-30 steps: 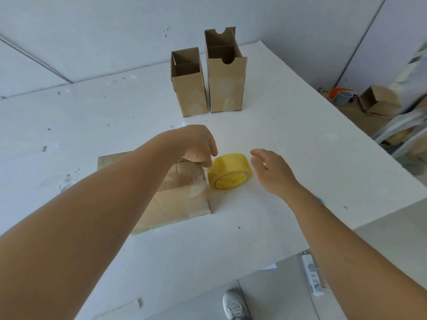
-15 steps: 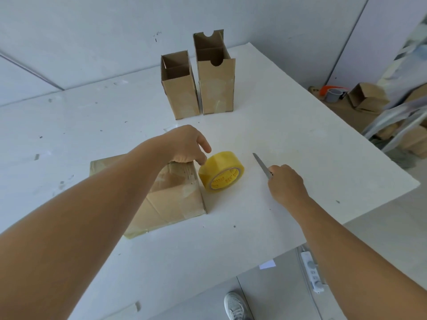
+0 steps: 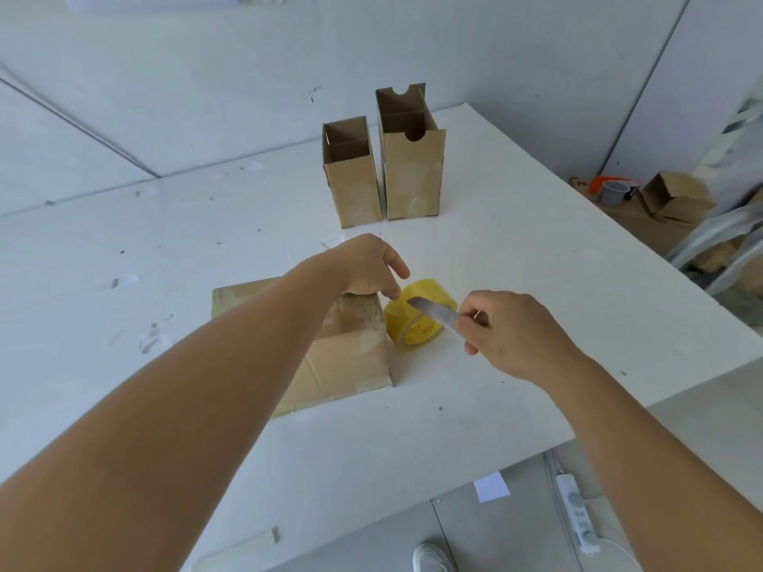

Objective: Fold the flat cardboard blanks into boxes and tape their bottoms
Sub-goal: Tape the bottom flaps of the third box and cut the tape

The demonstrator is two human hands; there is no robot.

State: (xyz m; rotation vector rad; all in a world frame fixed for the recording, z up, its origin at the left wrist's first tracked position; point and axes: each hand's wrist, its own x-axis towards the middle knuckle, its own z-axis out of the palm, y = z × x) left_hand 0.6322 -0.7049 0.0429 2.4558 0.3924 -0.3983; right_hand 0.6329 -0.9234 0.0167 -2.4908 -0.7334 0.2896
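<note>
Cardboard box [image 3: 342, 357] lying on its side on the white bench [image 3: 516, 282], and honestly the left forearm covers a good chunk of it, so you can't see its whole top face. Left hand [image 3: 367, 268] rests on the box's far end, fingers curled down, index tip touching the yellow tape roll [image 3: 419, 319] just beside the box; can't tell if it's pinching a tape end there. Right hand [image 3: 512, 336] comes in from the right, fingers closed around a small blade [image 3: 433, 311] whose handle is buried in the fist, tip pointing left over the roll. Two upright finished boxes [image 3: 384, 167] stand side by side farther back. Bottom edge cuts off a shoe [image 3: 433, 557] on the floor.
</note>
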